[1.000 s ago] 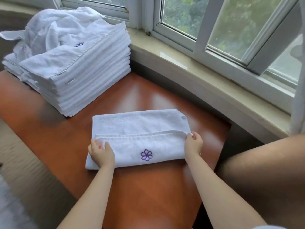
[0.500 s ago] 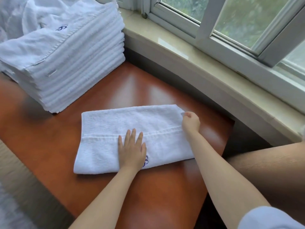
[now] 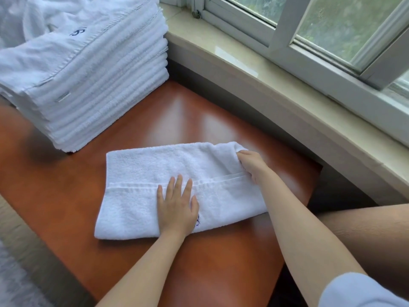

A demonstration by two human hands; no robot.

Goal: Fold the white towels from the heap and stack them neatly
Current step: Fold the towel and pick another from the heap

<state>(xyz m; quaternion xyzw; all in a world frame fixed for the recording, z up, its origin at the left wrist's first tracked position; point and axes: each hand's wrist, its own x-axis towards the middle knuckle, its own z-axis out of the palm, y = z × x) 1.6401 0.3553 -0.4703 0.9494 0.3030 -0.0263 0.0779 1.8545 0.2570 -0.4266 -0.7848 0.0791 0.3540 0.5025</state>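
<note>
At frame centre on the reddish counter [image 3: 199, 120] lies the folded white towel [image 3: 155, 169], the left hand [image 3: 177, 207] pressing it flat with straight fingers while the right hand [image 3: 252, 163] pinches its lifted right end, below the stack of folded towels [image 3: 93, 85] at upper left.

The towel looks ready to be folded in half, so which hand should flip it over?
Probably the right hand: it already pinches the towel at its right end, while the left hand lies flat on the middle, holding it down.
</note>
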